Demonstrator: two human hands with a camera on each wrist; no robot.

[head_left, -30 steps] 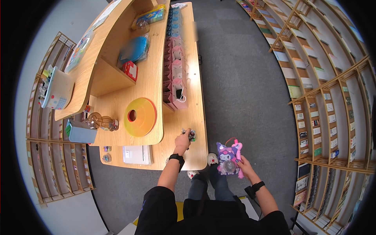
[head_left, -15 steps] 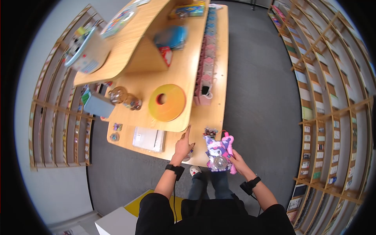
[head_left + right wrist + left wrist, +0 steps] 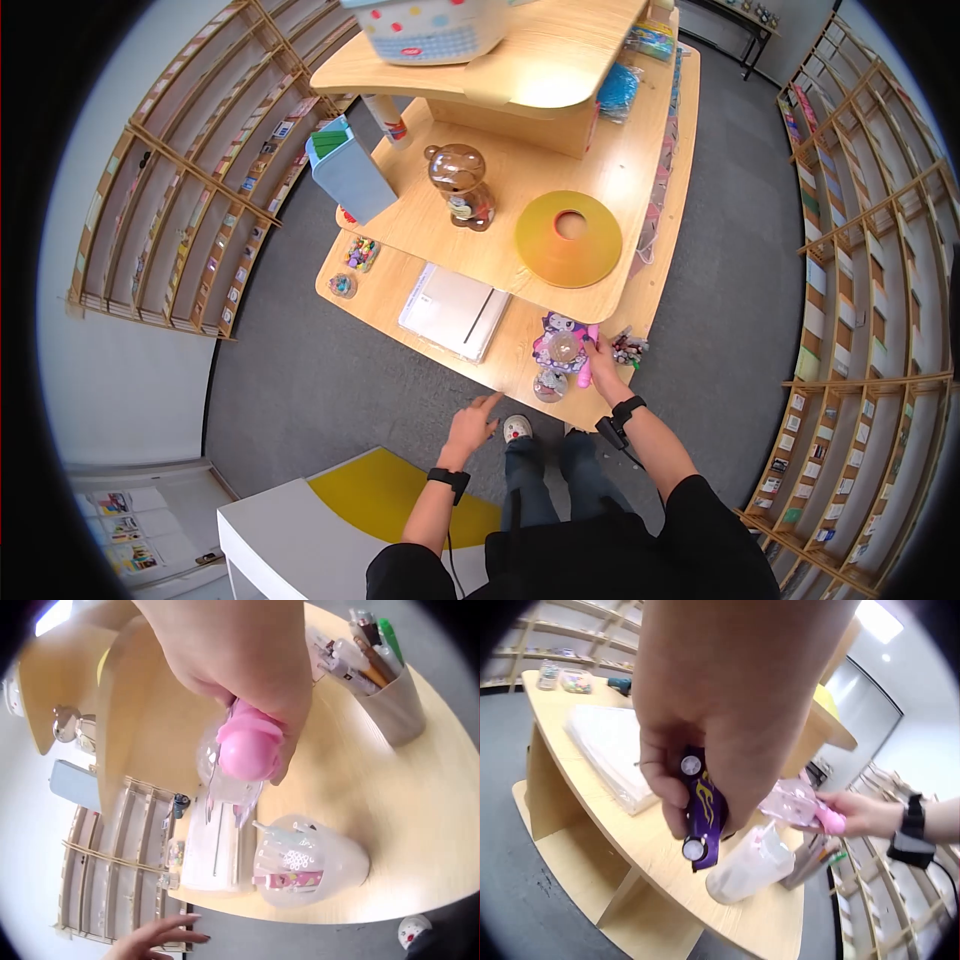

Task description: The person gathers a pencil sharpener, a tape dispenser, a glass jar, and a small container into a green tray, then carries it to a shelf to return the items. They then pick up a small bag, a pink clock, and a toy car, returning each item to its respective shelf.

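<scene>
My left hand (image 3: 470, 432) is just off the table's front edge, index finger stretched out. Its other fingers grip a purple toy car (image 3: 705, 810) with yellow flames and silver wheels, hidden under the hand in the head view. My right hand (image 3: 602, 368) grips the pink handle (image 3: 251, 754) of a flat purple cartoon-character toy (image 3: 556, 330) with a clear dome, held over the table corner. Close below it stands a frosted cup (image 3: 337, 859) holding pens. Beyond the right hand is a second cup (image 3: 397, 712), packed with pens and markers.
White flat cases (image 3: 455, 310) lie left on the lower tabletop (image 3: 520, 360), with small clear jars (image 3: 343, 286) farther left. An orange disc (image 3: 540, 245), a brown bear-shaped jar (image 3: 460, 190) and a blue box (image 3: 350, 175) stand on the raised shelf. A white bench (image 3: 270, 540) stands nearby.
My left hand has moved from the pen cup back past the table's front edge. The right hand has brought the pink-handled toy over the table corner. The head view has turned.
</scene>
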